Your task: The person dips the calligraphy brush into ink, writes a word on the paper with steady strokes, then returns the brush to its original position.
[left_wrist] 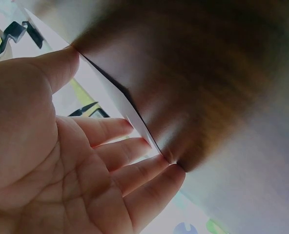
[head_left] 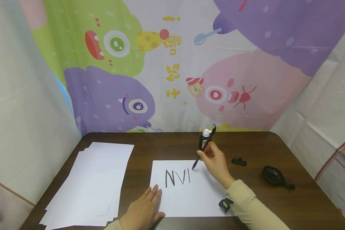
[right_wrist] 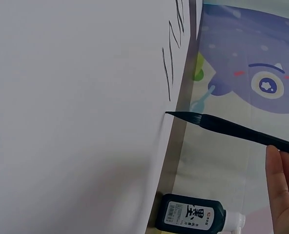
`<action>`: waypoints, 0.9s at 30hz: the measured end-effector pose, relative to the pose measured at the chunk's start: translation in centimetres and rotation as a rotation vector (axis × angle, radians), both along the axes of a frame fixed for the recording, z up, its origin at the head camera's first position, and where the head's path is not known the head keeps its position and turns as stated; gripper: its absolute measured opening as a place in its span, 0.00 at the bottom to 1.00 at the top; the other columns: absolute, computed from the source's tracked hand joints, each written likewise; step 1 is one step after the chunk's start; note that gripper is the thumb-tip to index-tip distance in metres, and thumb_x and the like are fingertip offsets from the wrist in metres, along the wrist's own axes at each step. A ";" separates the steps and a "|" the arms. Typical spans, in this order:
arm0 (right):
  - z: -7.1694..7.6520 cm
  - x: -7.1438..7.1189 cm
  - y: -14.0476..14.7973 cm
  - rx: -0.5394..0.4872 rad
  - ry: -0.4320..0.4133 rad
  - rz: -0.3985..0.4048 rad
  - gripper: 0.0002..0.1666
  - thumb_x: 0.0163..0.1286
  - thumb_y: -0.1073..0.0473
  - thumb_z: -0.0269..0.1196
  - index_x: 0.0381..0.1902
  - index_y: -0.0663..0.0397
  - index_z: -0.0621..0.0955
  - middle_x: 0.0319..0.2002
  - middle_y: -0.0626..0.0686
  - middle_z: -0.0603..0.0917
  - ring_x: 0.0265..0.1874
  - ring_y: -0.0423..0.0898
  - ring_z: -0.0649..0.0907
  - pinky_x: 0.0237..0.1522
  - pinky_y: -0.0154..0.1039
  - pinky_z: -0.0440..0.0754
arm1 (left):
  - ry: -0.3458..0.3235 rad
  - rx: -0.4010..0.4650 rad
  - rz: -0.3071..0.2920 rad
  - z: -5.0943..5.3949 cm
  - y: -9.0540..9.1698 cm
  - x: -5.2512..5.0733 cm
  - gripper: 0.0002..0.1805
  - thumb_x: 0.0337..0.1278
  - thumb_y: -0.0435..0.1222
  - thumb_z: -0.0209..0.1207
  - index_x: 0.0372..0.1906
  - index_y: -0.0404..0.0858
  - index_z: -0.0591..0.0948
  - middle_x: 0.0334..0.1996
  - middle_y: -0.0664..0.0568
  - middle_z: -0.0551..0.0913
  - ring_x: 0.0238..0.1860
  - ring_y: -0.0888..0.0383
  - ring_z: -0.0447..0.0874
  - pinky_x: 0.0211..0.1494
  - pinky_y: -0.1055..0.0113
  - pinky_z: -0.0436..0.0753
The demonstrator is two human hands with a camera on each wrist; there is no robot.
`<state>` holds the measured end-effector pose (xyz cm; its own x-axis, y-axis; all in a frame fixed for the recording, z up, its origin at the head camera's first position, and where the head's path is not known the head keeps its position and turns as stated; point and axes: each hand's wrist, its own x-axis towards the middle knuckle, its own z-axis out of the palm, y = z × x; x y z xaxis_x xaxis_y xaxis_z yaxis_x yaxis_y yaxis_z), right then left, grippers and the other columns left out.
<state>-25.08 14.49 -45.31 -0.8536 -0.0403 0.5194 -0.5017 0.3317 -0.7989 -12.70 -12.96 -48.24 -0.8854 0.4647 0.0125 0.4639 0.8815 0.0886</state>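
Right hand (head_left: 215, 162) pinching a calligraphy brush (right_wrist: 227, 127); left hand (head_left: 143, 206), fingers extended, thumb spread, touching the lettered paper (head_left: 194, 201).

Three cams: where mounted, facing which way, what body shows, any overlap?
Head: on the head, facing forward and down at the table and sheet; left hand, right hand and sleeves show.
Left wrist: looks along the palm toward the fingertips at the sheet's edge; thumb and fingers show.
Right wrist: looks across the sheet at the brush; part of the right hand shows, right edge.
Shared: head and right wrist both show brush, black bottle, written strokes.
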 end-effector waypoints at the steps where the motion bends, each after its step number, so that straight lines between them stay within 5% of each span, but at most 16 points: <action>1: 0.0 0.0 0.0 0.003 0.005 -0.002 0.13 0.64 0.65 0.67 0.32 0.61 0.71 0.27 0.55 0.79 0.24 0.36 0.81 0.30 0.32 0.85 | 0.003 0.000 -0.001 0.0 0.0 0.0 0.40 0.57 0.57 0.60 0.66 0.32 0.72 0.69 0.40 0.71 0.66 0.41 0.73 0.62 0.50 0.79; 27: -0.2 0.8 -0.3 0.016 0.006 0.040 0.13 0.63 0.65 0.68 0.29 0.59 0.72 0.24 0.55 0.81 0.21 0.40 0.82 0.27 0.32 0.85 | 0.004 0.021 0.002 0.1 0.0 0.1 0.40 0.56 0.56 0.60 0.66 0.32 0.72 0.68 0.39 0.71 0.66 0.40 0.73 0.61 0.50 0.80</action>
<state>-24.29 14.21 -45.47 -0.8478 -0.0829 0.5238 -0.5200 0.3239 -0.7904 -12.60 -12.99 -48.12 -0.8862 0.4626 0.0257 0.4626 0.8803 0.1052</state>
